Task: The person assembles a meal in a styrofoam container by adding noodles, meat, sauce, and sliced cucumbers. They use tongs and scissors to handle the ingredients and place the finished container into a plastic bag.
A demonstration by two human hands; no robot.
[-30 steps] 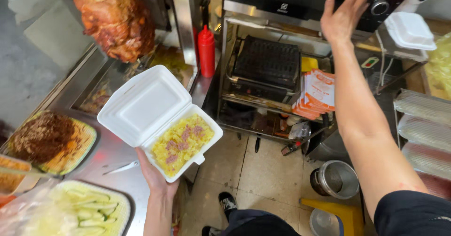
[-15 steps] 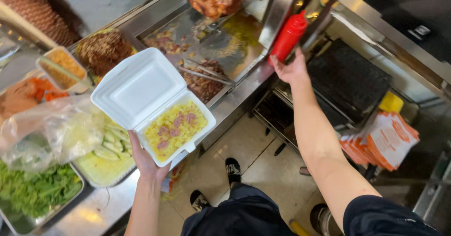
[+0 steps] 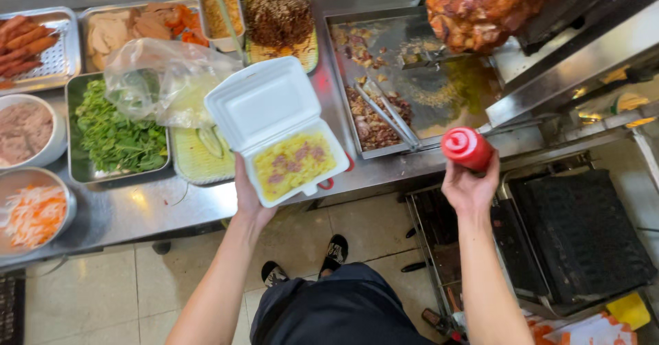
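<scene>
Your left hand (image 3: 250,197) cupped under an open white foam box (image 3: 278,129) of yellow food at frame centre, your right hand (image 3: 469,187) gripping a red squeeze bottle (image 3: 467,147) right of centre, metal tongs (image 3: 384,111) on the steel tray (image 3: 336,63) above.

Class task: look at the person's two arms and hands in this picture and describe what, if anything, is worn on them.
Both arms are bare along all that shows; no sleeves reach into view. The left hand and right hand wear no gloves, and no rings, watch or bracelets can be made out. Below them show dark trousers and black sandals.
</scene>
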